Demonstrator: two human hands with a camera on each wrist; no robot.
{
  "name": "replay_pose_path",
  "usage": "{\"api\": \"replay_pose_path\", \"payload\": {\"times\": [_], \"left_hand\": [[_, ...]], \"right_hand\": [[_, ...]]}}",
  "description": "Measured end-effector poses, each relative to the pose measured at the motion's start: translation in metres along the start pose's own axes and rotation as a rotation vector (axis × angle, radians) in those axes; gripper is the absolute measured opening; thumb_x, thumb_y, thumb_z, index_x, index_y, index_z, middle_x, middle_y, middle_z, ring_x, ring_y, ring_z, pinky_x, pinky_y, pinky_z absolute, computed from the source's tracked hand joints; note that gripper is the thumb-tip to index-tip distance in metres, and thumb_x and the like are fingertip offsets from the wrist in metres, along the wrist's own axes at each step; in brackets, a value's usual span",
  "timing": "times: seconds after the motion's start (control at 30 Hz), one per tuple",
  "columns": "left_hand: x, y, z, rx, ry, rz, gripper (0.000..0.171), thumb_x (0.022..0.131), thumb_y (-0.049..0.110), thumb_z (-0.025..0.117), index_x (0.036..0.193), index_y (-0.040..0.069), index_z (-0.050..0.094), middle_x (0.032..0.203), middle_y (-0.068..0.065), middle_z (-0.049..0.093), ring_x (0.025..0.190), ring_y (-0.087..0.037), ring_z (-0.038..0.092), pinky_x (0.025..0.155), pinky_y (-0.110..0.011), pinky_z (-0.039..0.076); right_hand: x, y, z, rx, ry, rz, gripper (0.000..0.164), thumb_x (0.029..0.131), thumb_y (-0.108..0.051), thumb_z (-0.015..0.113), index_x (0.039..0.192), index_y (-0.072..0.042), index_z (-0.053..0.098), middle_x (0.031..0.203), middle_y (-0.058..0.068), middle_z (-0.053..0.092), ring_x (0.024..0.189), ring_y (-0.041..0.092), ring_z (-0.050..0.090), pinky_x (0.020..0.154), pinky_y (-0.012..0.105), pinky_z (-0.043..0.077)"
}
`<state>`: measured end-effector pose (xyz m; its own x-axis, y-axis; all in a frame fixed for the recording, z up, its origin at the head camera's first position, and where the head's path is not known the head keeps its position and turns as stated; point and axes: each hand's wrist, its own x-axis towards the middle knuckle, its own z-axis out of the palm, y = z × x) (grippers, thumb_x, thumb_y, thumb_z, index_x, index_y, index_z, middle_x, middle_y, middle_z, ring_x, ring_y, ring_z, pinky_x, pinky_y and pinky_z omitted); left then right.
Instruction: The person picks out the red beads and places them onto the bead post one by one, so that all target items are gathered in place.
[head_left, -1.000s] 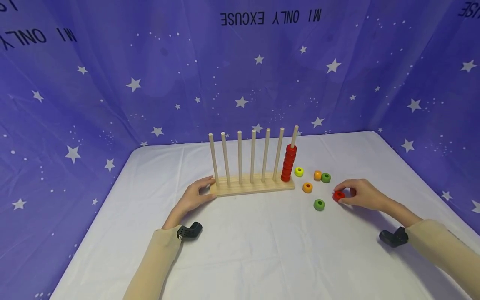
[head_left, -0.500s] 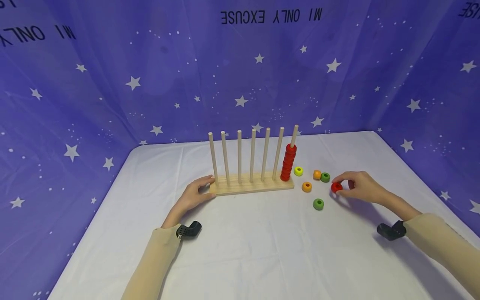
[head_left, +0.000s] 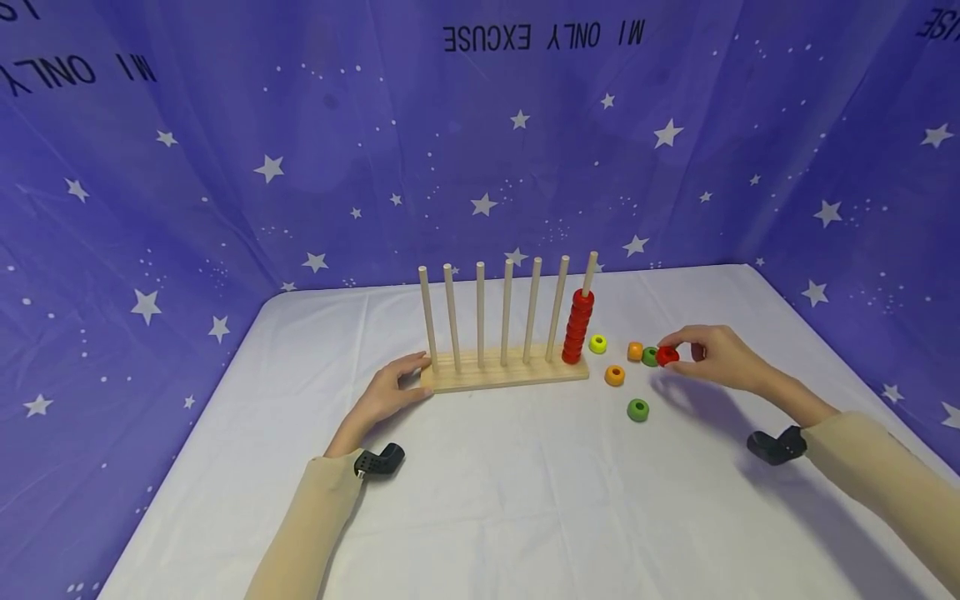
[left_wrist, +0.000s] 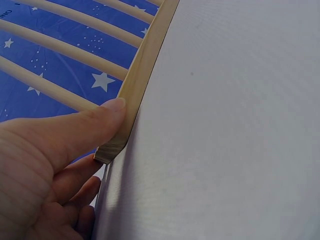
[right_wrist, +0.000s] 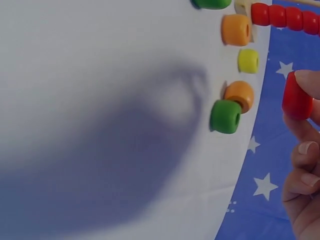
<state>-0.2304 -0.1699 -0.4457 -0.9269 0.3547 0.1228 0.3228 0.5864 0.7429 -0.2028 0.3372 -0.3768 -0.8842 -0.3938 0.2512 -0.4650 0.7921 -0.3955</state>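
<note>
A wooden peg rack with a row of upright dowels stands on the white table. Several red beads are stacked on its rightmost dowel. My left hand grips the rack's left end, the thumb along the front edge and the other fingers round the end. Held up off the cloth, a red bead is pinched between thumb and finger of my right hand. In the head view it overlaps the edge of a green bead.
Loose beads lie right of the rack: a yellow bead, an orange bead beside the green one, another orange bead, and a second green bead nearer the front. A blue star-patterned curtain surrounds the table.
My right hand has lifted the red bead off the table and carried it away from me and slightly left. The left hand stays on the rack, which has not moved.
</note>
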Motion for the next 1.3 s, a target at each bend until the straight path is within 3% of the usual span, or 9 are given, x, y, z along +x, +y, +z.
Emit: {"api": "replay_pose_path", "payload": {"times": [1.0, 1.3], "left_hand": [[0.000, 0.001, -0.001, 0.016, 0.001, -0.014, 0.053, 0.081, 0.016, 0.070, 0.130, 0.003, 0.054, 0.145, -0.018, 0.043, 0.136, -0.040, 0.036, 0.114, -0.054, 0.029], [0.000, 0.002, 0.000, 0.019, -0.005, -0.009, 0.053, 0.081, 0.017, 0.071, 0.130, 0.003, 0.054, 0.145, -0.018, 0.043, 0.136, -0.040, 0.036, 0.114, -0.054, 0.029]], "right_hand": [[0.038, -0.027, -0.015, -0.047, 0.242, -0.190, 0.031, 0.070, -0.004, 0.077, 0.100, -0.005, 0.070, 0.075, 0.001, 0.061, 0.055, 0.001, 0.035, 0.047, 0.015, 0.031], [0.050, -0.039, -0.021, -0.039, 0.299, -0.199, 0.031, 0.072, -0.005, 0.077, 0.102, -0.009, 0.071, 0.071, -0.002, 0.055, 0.056, 0.003, 0.034, 0.049, 0.014, 0.028]]}}
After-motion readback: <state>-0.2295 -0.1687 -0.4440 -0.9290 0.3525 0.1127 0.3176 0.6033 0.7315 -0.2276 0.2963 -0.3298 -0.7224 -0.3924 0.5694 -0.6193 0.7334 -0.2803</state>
